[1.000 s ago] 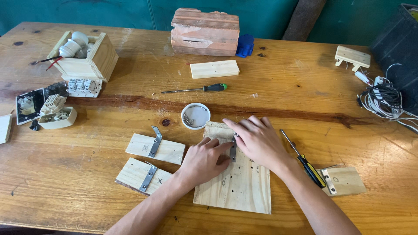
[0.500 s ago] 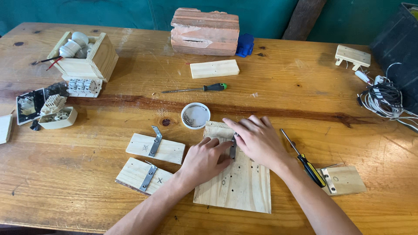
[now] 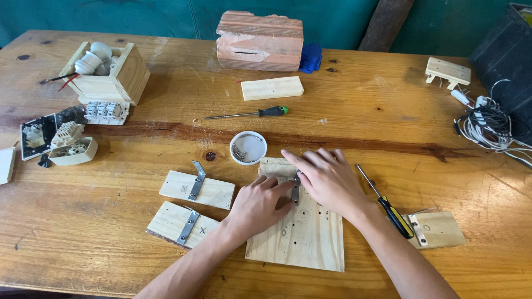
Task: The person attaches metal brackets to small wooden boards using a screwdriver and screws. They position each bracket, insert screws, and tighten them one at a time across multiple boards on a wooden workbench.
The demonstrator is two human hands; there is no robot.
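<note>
A square pale wooden board (image 3: 305, 238) lies flat near the table's front edge. On its upper part sits a small grey metal bracket (image 3: 296, 190). My left hand (image 3: 257, 204) rests on the board from the left, its fingertips touching the bracket. My right hand (image 3: 327, 180) lies over the board's top right, with fingers curled and pressing on the same bracket. Just above the board stands a small white round dish (image 3: 248, 148) holding screws.
Two small wood blocks with metal brackets (image 3: 197, 190) (image 3: 183, 224) lie left of the board. A yellow-and-black screwdriver (image 3: 388, 205) and another bracketed block (image 3: 438, 230) lie to the right. Further back are a green-handled screwdriver (image 3: 260, 113), a brick (image 3: 259, 40), a wooden box (image 3: 108, 75) and tangled wires (image 3: 490, 124).
</note>
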